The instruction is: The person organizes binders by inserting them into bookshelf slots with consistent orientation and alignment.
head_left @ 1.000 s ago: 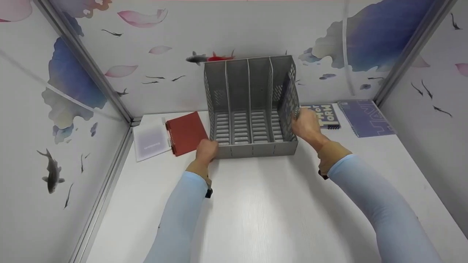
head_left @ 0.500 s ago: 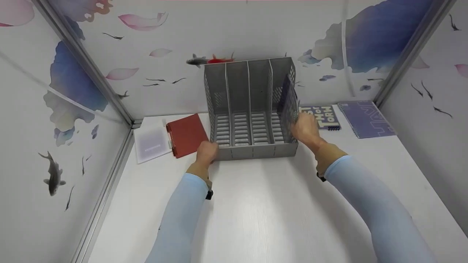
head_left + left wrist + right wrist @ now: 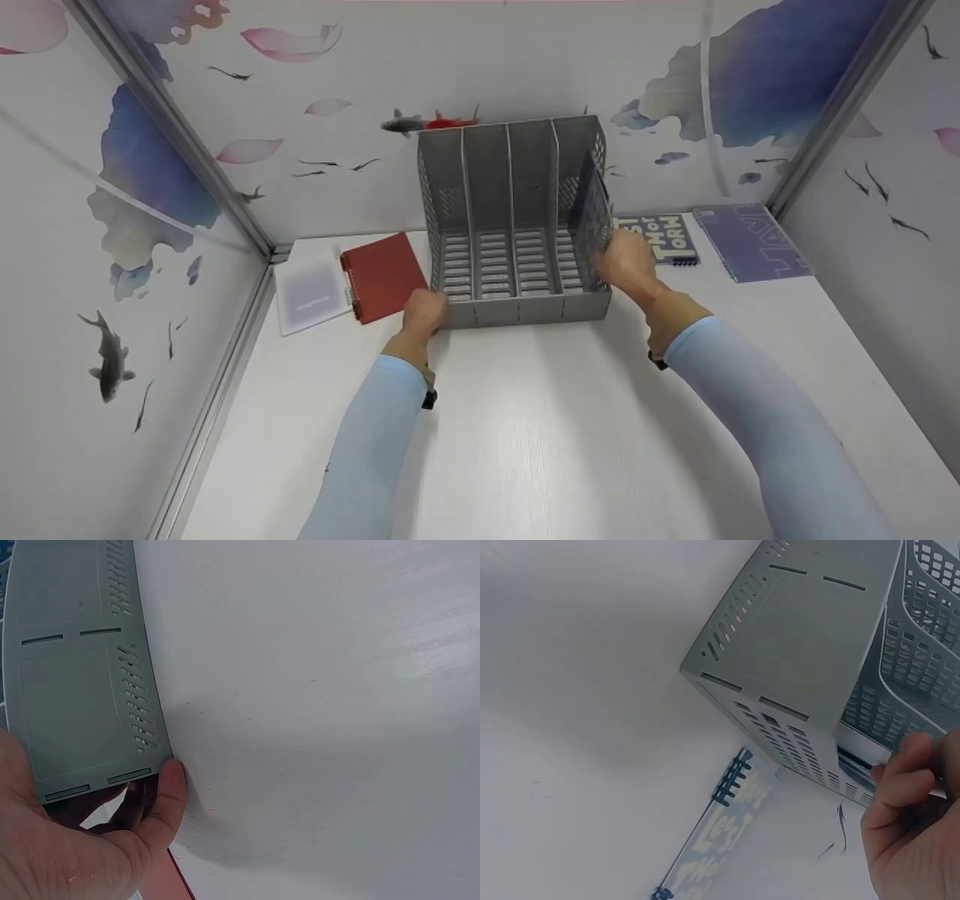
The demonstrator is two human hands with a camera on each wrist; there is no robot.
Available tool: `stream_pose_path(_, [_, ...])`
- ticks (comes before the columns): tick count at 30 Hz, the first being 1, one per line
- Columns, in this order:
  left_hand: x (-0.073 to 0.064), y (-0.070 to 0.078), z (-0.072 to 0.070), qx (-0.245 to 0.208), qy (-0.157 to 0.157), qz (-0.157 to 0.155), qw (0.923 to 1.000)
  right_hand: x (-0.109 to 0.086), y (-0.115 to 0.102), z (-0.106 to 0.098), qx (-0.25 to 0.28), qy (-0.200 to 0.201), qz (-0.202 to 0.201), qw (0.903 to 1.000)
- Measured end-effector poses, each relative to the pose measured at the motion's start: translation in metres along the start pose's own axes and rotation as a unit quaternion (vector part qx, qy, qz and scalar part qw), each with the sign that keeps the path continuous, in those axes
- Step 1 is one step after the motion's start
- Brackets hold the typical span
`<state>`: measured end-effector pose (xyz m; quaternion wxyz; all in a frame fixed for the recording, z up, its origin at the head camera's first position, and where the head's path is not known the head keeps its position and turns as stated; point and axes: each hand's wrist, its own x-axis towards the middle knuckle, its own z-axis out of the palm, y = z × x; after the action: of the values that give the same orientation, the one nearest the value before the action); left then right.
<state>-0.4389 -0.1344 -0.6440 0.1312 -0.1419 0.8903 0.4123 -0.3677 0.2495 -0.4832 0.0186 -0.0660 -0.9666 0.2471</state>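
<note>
Gripping on the left: your left hand (image 3: 425, 311) grasps the near left corner of the rack (image 3: 536, 309), fingers curled round it.
Dark notebook: it stands on edge in the rack's rightmost compartment, close along the right side (image 3: 587, 191).
Its flat face: turned sideways, running away from you roughly in line with the dividers.
Nearer hand: your right hand (image 3: 628, 259), its fingers curled in what looks like a pinch on the notebook's near edge; whether they also take in the rack's side, you cannot tell.
From those fingers: the notebook reaches back and up, into the compartment.
Rack's long axis: left to right across the table (image 3: 517, 420), between your hands, compartments facing you.
Neighbours: the lettered notebook (image 3: 675, 238) lies flat beyond your right hand; the red notebook (image 3: 384, 277) lies near your left.
</note>
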Motion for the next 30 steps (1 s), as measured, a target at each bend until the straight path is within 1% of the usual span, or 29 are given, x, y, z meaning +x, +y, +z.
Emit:
stream_pose_path(5, [-0.001,0.000,0.000,-0.001,0.000,-0.003,1.0000,0.000,0.003,-0.001,0.018,-0.002,0.000,0.9998])
stream_pose_path(7, [-0.001,0.001,0.000,0.001,0.000,-0.001,1.0000,0.001,0.003,-0.003,0.014,-0.008,0.007,0.9998])
stream_pose_path(12, [0.001,0.000,0.000,0.010,-0.003,-0.004,0.9999,0.002,0.003,-0.008,-0.018,-0.049,0.025,0.9983])
stream_pose_path(15, [0.002,-0.001,0.000,0.013,-0.004,-0.009,0.9999,0.003,0.003,-0.010,-0.028,-0.072,0.024,0.9967])
stream_pose_path(20, [0.001,-0.001,0.000,0.011,-0.002,-0.002,0.9999,0.006,0.002,-0.010,-0.023,-0.084,0.032,0.9957])
stream_pose_path(22, [-0.003,0.001,0.000,0.009,0.002,-0.001,1.0000,0.007,0.003,-0.009,-0.017,-0.085,0.039,0.9955])
stream_pose_path(24, [-0.010,0.005,-0.001,0.009,0.009,0.001,0.9999,0.007,0.003,-0.008,-0.013,-0.082,0.045,0.9955])
stream_pose_path(25, [-0.024,0.011,-0.006,0.008,0.012,0.003,0.9999,0.008,0.003,-0.008,-0.010,-0.080,0.048,0.9956])
stream_pose_path(27, [-0.040,0.020,-0.009,0.006,0.017,0.003,0.9998,0.009,0.004,-0.007,-0.002,-0.076,0.053,0.9957])
stream_pose_path(28, [-0.045,0.020,-0.010,-0.003,0.021,0.014,0.9997,0.009,0.004,-0.006,0.001,-0.074,0.055,0.9957])
stream_pose_path(30, [-0.068,0.034,-0.018,-0.006,0.021,0.010,0.9997,0.009,0.004,-0.005,0.007,-0.070,0.059,0.9958])
